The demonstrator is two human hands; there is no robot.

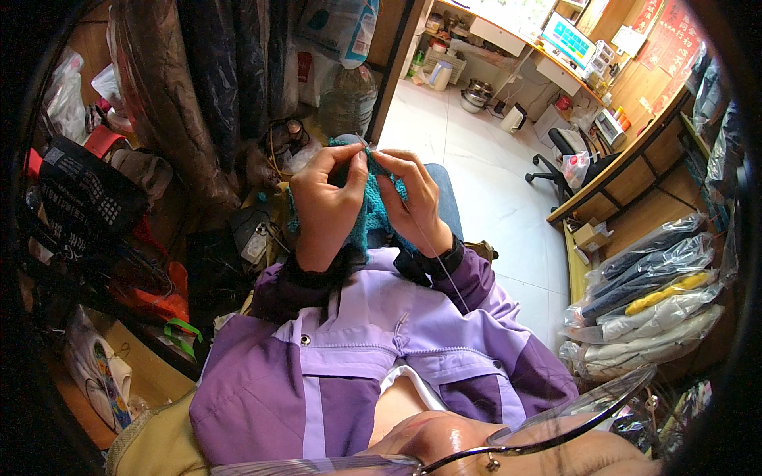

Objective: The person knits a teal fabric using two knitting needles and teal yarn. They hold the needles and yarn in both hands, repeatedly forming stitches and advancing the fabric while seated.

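Observation:
A teal knitted piece (375,208) hangs between my two hands, over my lap. My left hand (333,202) pinches its top edge between thumb and forefinger, where a thin needle tip (361,139) pokes up. My right hand (417,196) faces it, fingers curled close to the same edge, its fingertips almost meeting the left ones. A thin pale knitting needle (437,256) slants from under my right palm down past the wrist towards the purple jacket (351,357). The stitches at the fingertips are mostly hidden by my fingers.
Bagged garments (178,89) and a large plastic bottle (348,98) stand at the left. A black bag (89,190) bearing writing lies nearer. Plastic-wrapped folded clothes (649,291) are stacked at right. An office chair (559,166) stands on the tiled floor (476,196), beyond my knee.

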